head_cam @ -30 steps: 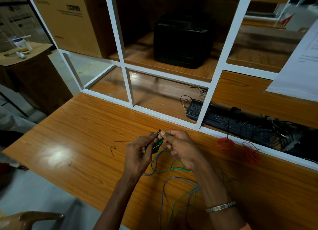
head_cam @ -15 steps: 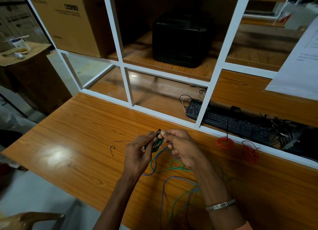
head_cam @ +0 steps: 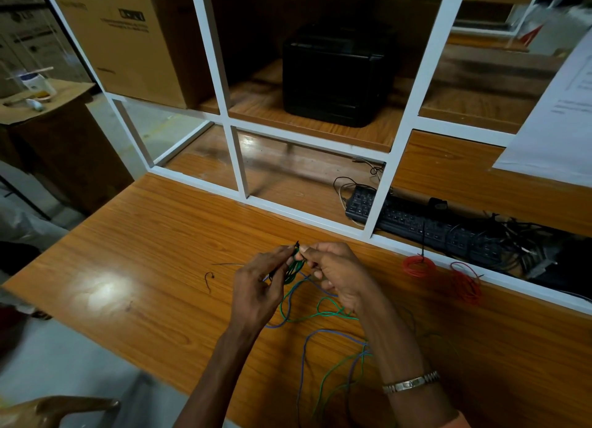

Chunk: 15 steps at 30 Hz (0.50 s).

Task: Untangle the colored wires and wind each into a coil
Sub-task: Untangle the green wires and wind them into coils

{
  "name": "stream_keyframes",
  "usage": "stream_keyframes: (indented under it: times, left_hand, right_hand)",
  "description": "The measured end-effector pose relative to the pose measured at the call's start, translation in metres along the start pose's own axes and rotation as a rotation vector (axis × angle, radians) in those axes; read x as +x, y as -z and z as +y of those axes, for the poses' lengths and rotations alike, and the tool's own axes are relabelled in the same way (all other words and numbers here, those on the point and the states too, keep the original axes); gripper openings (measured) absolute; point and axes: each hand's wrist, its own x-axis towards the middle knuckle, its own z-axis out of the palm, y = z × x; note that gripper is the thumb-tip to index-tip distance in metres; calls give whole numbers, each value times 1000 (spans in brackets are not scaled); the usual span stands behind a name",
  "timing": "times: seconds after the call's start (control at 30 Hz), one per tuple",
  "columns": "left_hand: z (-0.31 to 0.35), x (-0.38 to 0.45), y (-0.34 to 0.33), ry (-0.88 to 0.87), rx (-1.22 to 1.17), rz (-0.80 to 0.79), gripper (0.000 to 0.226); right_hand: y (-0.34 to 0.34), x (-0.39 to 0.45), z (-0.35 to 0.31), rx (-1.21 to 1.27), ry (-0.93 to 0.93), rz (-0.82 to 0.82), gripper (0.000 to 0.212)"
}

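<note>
A small green wire coil (head_cam: 293, 269) hangs between my two hands above the wooden counter (head_cam: 153, 261). My left hand (head_cam: 256, 289) pinches its left side and my right hand (head_cam: 339, 273) pinches its top, where a short black tie sticks up. Loose green wire (head_cam: 323, 313) and blue wire (head_cam: 307, 341) trail from the coil across the counter toward me, still crossed over each other. Two wound red wire coils (head_cam: 418, 265) lie to the right, by the white frame.
A white window frame (head_cam: 381, 190) borders the counter's far edge. Behind it sit a black keyboard (head_cam: 416, 219), tangled cables and a black box (head_cam: 336, 75). A short black wire scrap (head_cam: 209, 278) lies left of my hands. A chair arm (head_cam: 64, 408) shows bottom left.
Both hands keep the same hold on the green coil; only small finger shifts and a slight camera drift show.
</note>
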Motion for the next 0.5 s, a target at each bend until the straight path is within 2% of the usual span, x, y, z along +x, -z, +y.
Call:
stream_keyframes:
  times: [0.1, 0.27, 0.5]
  left_hand:
    - [-1, -2, -1, -2, -2, -2, 40]
    - [-2, -2, -1, 9, -34, 10, 35]
    - [4, -3, 1, -35, -40, 4, 32]
  right_hand:
    - [2, -1, 0, 22, -13, -6, 28]
    - [4, -4, -3, 76, 24, -6, 24]
    - [1, -4, -1, 9, -13, 13, 25]
